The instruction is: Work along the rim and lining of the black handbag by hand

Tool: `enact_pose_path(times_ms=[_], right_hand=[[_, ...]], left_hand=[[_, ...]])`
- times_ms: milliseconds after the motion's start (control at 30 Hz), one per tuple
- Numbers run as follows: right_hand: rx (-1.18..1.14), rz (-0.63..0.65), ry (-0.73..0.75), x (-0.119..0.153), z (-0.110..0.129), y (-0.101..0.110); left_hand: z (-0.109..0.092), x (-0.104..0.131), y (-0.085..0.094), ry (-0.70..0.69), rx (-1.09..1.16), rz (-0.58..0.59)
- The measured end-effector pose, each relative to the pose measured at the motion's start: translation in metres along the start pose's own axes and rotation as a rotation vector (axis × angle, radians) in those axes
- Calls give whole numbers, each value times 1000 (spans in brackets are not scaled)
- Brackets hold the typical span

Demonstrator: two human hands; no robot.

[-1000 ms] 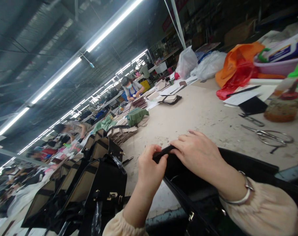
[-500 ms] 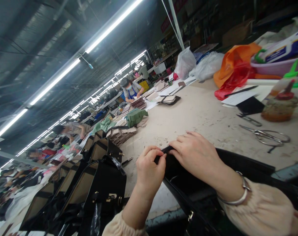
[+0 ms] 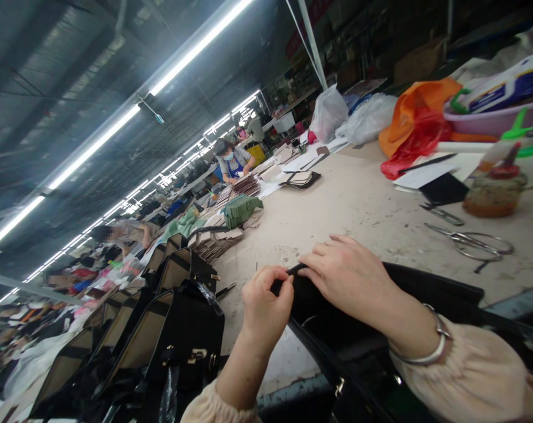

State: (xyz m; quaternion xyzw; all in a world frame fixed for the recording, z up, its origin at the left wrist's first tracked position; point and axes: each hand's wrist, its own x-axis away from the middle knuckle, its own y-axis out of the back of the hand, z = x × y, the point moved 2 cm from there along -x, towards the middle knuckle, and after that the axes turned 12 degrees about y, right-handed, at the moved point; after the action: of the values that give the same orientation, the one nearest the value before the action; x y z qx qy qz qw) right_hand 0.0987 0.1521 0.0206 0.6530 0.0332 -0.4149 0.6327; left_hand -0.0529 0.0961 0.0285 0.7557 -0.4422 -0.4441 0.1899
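A black handbag [image 3: 332, 329] lies in front of me at the table's near edge, its dark inside facing up. My left hand [image 3: 266, 302] pinches the far corner of the bag's edge between thumb and fingers. Right beside it, my right hand [image 3: 343, 270] grips the same black edge, fingers on top and thumb beneath. The fingers hide the exact spot they hold. Gold-coloured metal fittings show on the bag's near side. Scissors [image 3: 475, 242] and a small metal tool [image 3: 445, 215] lie on the table to the right of my hands.
Several finished-looking black bags [image 3: 182, 335] stand at the left. Glue bottles [image 3: 495, 191], a red plastic bag [image 3: 418, 147] and a purple basin [image 3: 491, 120] are on the right. Stacked brown pieces [image 3: 216, 241] and a green cloth bundle [image 3: 242, 210] lie farther back. A co-worker [image 3: 233, 161] sits beyond.
Both hands stay at the bag's edge with almost the same grip; my left fingers have shifted slightly. The whole view has moved a little, so things appear slightly farther left.
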Motion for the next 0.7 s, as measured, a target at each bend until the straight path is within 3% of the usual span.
enact_pose_path(times_ms=[700], right_hand=[[0,-24,-30,-1,10,0]], left_hand=[[6,1,0,115,6,16]])
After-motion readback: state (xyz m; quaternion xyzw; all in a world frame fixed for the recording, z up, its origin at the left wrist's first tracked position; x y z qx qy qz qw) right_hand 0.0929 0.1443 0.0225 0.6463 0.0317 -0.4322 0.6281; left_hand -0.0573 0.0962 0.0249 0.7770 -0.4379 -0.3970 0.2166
